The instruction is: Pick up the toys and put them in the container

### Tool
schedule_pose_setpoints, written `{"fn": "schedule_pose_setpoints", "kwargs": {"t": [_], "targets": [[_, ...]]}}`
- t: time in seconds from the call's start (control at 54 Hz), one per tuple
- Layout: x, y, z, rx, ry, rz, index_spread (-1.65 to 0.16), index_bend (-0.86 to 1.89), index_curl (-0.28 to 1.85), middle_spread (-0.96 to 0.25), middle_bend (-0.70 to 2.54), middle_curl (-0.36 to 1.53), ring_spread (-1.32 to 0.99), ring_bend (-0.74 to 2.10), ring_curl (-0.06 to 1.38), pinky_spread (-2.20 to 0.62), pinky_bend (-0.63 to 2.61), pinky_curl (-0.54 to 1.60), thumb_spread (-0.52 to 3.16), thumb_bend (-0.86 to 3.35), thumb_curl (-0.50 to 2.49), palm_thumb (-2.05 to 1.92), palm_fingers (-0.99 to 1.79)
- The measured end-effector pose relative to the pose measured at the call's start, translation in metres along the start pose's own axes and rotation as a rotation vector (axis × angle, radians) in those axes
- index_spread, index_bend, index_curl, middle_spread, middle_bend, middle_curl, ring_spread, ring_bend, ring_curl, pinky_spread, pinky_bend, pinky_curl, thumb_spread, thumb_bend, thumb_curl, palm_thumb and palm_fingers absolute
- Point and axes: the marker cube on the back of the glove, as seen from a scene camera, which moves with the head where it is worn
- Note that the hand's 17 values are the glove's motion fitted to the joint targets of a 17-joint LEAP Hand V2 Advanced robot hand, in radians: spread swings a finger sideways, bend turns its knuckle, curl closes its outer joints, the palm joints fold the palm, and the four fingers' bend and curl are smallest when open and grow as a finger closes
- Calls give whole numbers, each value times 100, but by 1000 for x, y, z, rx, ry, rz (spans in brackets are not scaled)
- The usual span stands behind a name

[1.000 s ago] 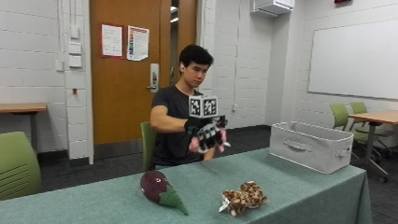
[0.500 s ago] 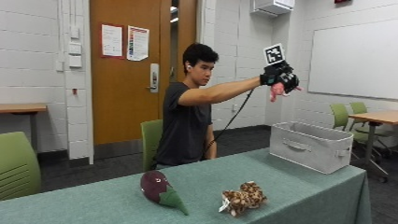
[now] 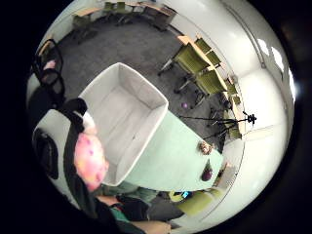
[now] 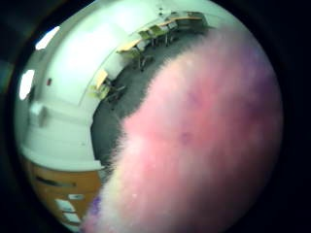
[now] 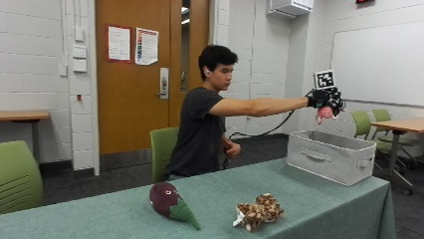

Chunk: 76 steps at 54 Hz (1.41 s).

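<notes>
Gloved right hand, fingers curled around pink plush toy, hangs high above grey fabric bin; an off-centre release risks overshooting the rim.

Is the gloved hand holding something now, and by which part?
Yes: the right hand holds a pink plush toy above the grey container; which part cannot be told.

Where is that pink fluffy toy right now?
In the outside view, the pink toy is held in the gloved right hand, up in the air above the grey container.
</notes>
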Motion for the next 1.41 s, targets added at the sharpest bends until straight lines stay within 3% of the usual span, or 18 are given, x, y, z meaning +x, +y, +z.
{"fn": "schedule_pose_setpoints", "kwargs": {"t": [0.093, 0.148, 0.222, 0.278, 0.352, 0.408, 0.556, 0.685, 0.834, 1.075, 1.408], "targets": [[0, -2, 13, -43, 25, 114, -42, 12, 64, -44, 81, 66, -44, 109, 47, -44, 86, 37, 68, 12, 102, 60, 98], [-3, -1, 15, -102, -30, 186, -41, 8, 63, -44, 69, 63, -44, 108, 47, -41, 96, 41, 74, 4, 98, 49, 80], [1, 2, 11, -153, -50, 272, -31, 3, 63, -26, 38, 57, -32, 89, 47, -30, 121, 52, 88, -16, 78, 6, -4], [13, 11, 3, -148, -1, 199, -26, 1, 55, -16, 33, 53, -24, 74, 40, -21, 123, 48, 88, -16, 70, -10, -23], [-21, 17, -14, -113, 28, 100, -22, 3, 46, -8, 30, 49, -18, 64, 32, -14, 120, 45, 88, -14, 62, -14, -23], [-29, 26, -27, -94, 26, 123, -20, 5, 42, -5, 28, 48, -15, 58, 29, -11, 117, 43, 89, -13, 56, -15, -23], [50, 78, -53, -72, 25, 230, -20, 9, 36, -3, 26, 46, -13, 51, 27, -6, 108, 39, 89, -13, 45, -16, -15], [159, 133, -56, -77, 273, 357, -21, 12, 34, -4, 25, 46, -13, 47, 26, -4, 101, 36, 88, -12, 37, -16, -11], [251, 188, -51, -59, 215, 505, -22, 14, 32, -5, 25, 45, -15, 44, 26, -4, 95, 34, 86, -13, 31, -17, -7], [381, 260, 21, -115, 185, 648, -24, 20, 34, -7, 22, 43, -19, 31, 24, -2, 82, 30, 82, -13, 24, -17, -8], [449, 324, 158, -357, 136, 752, -25, 23, 41, -9, 12, 36, -19, 12, 19, -1, 61, 27, 75, -14, 20, -19, -20]]}}
